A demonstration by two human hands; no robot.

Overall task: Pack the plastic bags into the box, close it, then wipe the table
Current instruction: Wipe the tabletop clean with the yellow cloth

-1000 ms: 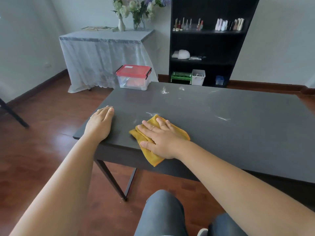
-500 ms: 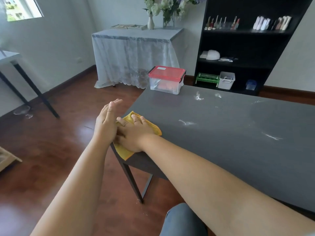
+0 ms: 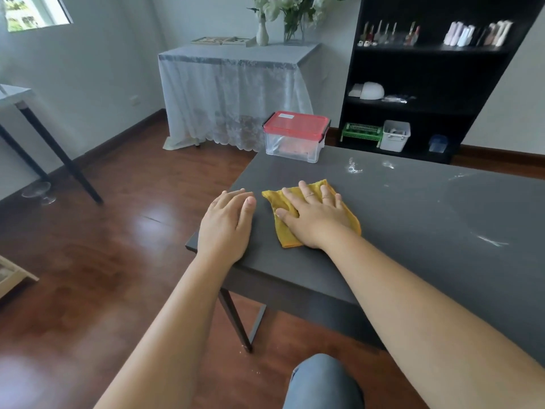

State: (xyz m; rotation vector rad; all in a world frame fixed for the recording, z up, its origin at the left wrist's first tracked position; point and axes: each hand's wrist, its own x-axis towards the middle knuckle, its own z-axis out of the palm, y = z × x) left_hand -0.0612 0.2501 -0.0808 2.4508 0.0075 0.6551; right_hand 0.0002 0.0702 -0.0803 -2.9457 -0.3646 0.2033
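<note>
A clear plastic box [image 3: 295, 143] with a red lid shut on it stands at the far left corner of the dark grey table [image 3: 413, 219]. My right hand [image 3: 312, 216] lies flat on a yellow cloth [image 3: 348, 219] near the table's left edge, pressing it to the surface. My left hand [image 3: 227, 222] rests palm down on the table's near left corner, fingers together, a little apart from the cloth. White powdery smears [image 3: 354, 168] mark the table beyond the cloth and another smear [image 3: 492, 240] lies to the right.
A black shelf unit [image 3: 427, 69] stands behind the table with a green basket and a white bin low down. A lace-draped side table [image 3: 236, 84] with flower vases is at the back. A second table's leg [image 3: 59, 152] is at left. My knee [image 3: 324, 382] is below.
My right hand slid the cloth from the table's near left corner back onto the surface, further in. My left hand went from upright at the edge to flat on the corner.
</note>
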